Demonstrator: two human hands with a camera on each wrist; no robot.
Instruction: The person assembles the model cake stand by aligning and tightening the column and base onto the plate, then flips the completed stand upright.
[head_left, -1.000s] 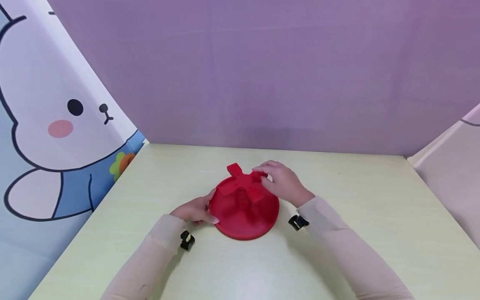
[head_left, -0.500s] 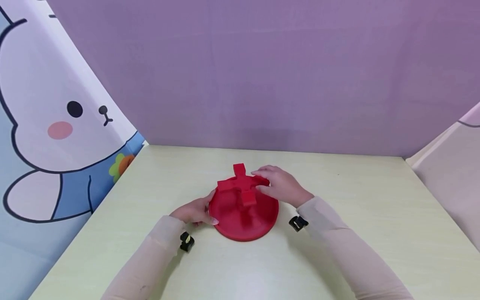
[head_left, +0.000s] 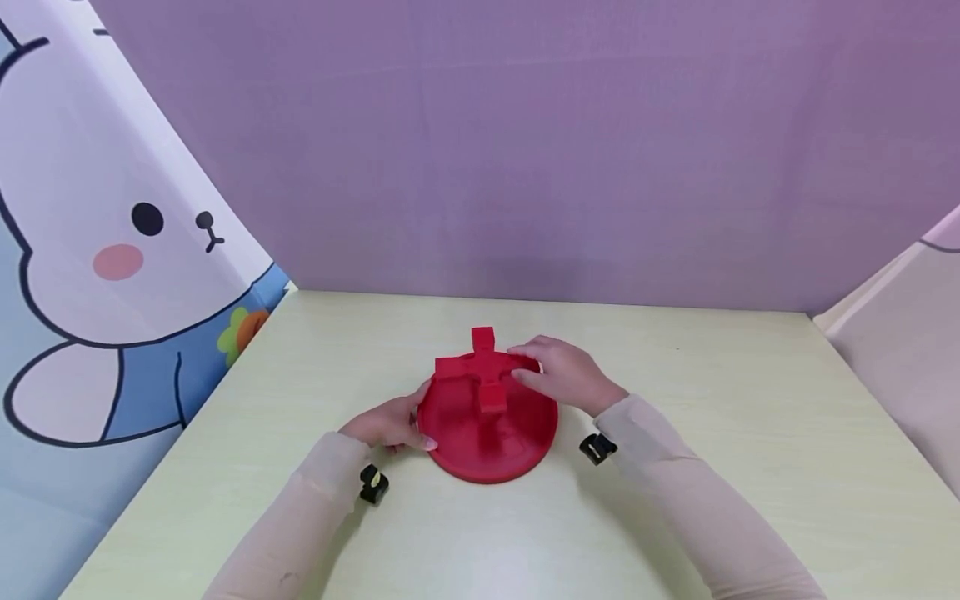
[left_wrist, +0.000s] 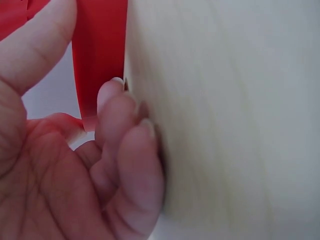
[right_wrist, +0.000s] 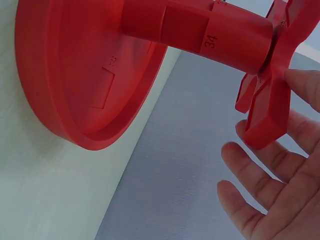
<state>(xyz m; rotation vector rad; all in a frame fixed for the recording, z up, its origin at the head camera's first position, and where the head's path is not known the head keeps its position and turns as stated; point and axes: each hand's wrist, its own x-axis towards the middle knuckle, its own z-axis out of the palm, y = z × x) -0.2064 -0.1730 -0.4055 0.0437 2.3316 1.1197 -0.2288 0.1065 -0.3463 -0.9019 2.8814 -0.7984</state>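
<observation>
A red round dish-like base (head_left: 457,446) with a raised rim lies on the table. From its middle rises a thick red post (right_wrist: 187,30) with sunken panels and a raised "34". A red four-armed cross (head_left: 483,367) caps the post. At the dish's left side my left hand (head_left: 390,421) grips the rim, thumb on the near side and fingers curled at the table. My right hand (head_left: 566,373) holds the cross's right arm between thumb and fingers; in the right wrist view the other fingers spread below that arm (right_wrist: 270,120).
The pale wooden table (head_left: 712,433) extends around the dish. Behind it hangs a purple cloth (head_left: 525,150), and a cloth with a cartoon rabbit (head_left: 135,225) covers the left side. Black clips (head_left: 373,483) sit at both sleeve cuffs.
The cross has turned clockwise as seen from above, mostly in the first half second, with slight movement since. The right hand has dropped slightly nearer; the left hand and dish have stayed in place.
</observation>
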